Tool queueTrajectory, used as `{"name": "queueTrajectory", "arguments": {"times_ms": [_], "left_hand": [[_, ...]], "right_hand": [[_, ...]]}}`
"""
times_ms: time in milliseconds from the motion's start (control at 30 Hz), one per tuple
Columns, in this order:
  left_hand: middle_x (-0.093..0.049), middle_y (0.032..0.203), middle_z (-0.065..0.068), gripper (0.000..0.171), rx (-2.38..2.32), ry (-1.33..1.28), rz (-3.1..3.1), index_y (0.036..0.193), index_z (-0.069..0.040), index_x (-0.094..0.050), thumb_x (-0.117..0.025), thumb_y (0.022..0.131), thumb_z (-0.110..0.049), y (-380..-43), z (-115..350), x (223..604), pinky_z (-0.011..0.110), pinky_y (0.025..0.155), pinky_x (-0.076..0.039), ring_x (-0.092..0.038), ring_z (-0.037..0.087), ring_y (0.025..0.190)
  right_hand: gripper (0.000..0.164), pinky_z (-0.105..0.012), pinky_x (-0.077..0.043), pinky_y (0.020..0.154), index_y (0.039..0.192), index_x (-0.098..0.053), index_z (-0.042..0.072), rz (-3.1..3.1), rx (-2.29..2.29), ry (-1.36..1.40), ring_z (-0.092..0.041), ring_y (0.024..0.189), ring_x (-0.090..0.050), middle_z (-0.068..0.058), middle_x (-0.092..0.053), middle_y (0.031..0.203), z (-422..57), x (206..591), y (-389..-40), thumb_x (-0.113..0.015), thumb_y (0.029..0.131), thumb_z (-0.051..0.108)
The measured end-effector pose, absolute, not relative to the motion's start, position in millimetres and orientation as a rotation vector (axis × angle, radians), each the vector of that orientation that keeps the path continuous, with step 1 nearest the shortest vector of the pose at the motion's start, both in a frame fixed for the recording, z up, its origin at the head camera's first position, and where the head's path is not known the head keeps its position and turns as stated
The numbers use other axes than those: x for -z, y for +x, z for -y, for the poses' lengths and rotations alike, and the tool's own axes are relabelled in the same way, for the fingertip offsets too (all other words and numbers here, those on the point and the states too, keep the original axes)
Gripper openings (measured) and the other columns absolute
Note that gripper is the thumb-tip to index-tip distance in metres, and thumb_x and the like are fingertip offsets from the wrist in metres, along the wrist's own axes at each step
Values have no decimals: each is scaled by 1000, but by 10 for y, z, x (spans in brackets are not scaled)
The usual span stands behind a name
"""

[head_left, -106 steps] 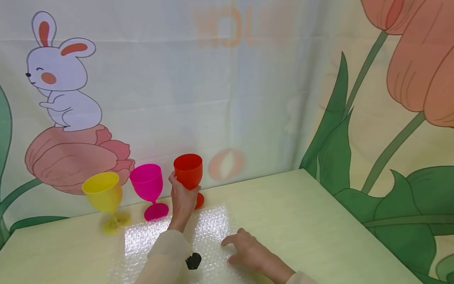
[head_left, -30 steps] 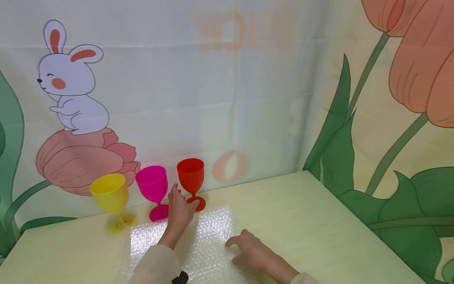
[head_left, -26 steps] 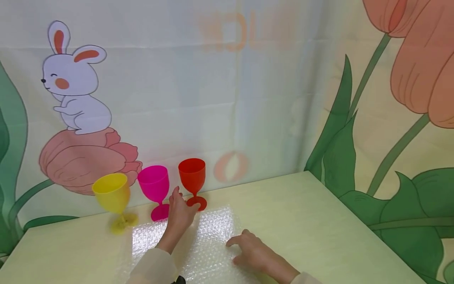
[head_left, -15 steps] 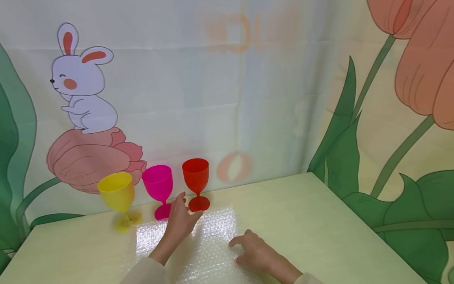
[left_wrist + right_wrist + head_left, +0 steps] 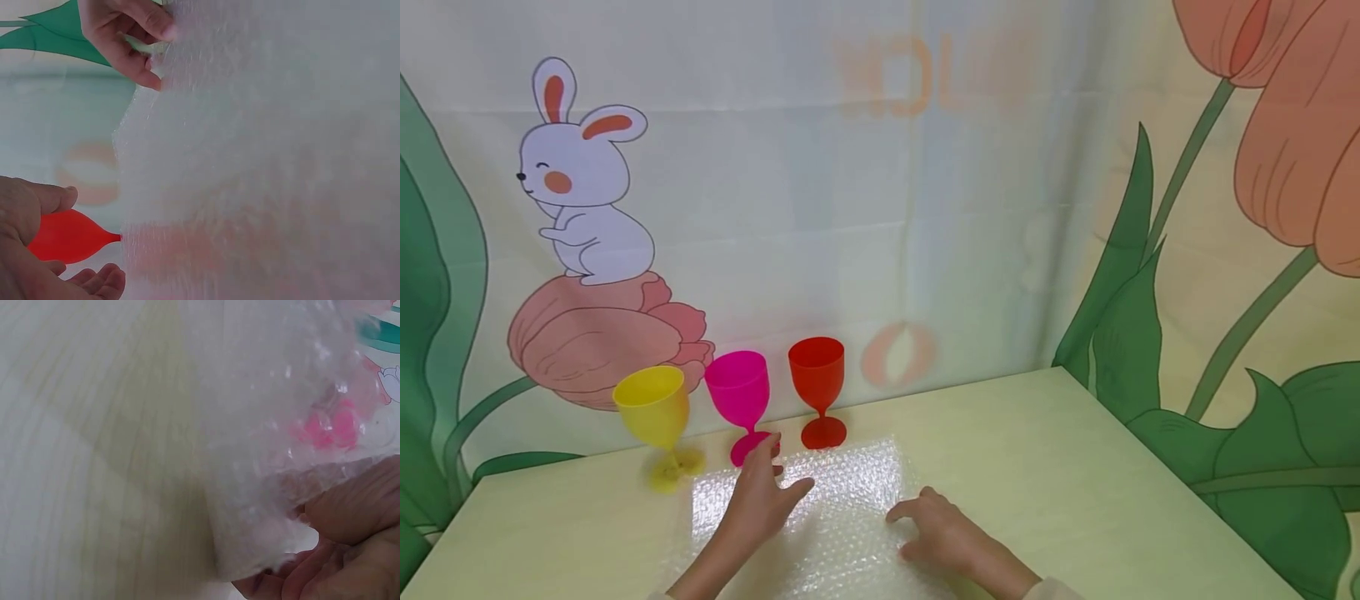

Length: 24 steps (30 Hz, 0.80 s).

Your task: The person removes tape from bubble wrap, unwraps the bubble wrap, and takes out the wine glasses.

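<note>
A yellow goblet (image 5: 652, 406), a pink goblet (image 5: 739, 388) and a red goblet (image 5: 817, 373) stand upright in a row at the back of the table. In front of them lies a sheet of clear bubble wrap (image 5: 842, 483). Above its left part my left hand (image 5: 760, 496) is held with thumb and fingers apart, nothing between them; its fingertips overlap the pink goblet's base in the head view. At the right edge of the bubble wrap, my right hand (image 5: 943, 537) holds it with curled thumb and fingers. Through the bubble wrap, pink (image 5: 328, 425) shows blurred in the right wrist view.
The pale yellow table (image 5: 1060, 483) extends to the right of the bubble wrap and to its left. A cloth backdrop (image 5: 820, 167) printed with a rabbit and tulips rises directly behind the goblets and along the right side.
Earlier my left hand gripped the red goblet's bowl; it has let go and drawn back toward me and left, over the bubble wrap. The right hand keeps its place. The head view has shifted slightly.
</note>
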<state>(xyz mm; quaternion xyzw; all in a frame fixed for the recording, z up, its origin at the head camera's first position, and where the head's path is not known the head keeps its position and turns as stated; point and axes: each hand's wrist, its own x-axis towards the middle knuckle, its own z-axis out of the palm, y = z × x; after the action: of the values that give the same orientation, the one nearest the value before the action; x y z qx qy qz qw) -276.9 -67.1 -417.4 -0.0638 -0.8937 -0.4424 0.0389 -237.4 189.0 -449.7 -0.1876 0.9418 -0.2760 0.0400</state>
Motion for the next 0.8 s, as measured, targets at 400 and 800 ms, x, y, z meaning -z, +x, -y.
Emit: {"name": "queueTrajectory", "arguments": {"times_ms": [400, 800], "left_hand": [[-44, 144, 29, 81, 1224, -152, 2892, 153, 5, -33, -79, 91, -21, -2460, 956, 4130, 59, 98, -52, -51, 45, 126], [-36, 153, 31, 87, 1146, -81, 3043, 156, 3, -31, -76, 93, -38, -2310, 1263, 4154, 69, 106, -40, -42, 50, 134]], "right_hand": [[36, -28, -42, 71, 115, -74, 6, -2890, 853, -599, -15, 81, -43, -4, -54, 93, -1884, 4481, -2352, -82, 80, 1], [38, -29, -42, 63, 118, -73, 10, -2920, 817, -563, -15, 79, -44, -5, -55, 97, -1871, 4462, -2314, -82, 81, 6]]}}
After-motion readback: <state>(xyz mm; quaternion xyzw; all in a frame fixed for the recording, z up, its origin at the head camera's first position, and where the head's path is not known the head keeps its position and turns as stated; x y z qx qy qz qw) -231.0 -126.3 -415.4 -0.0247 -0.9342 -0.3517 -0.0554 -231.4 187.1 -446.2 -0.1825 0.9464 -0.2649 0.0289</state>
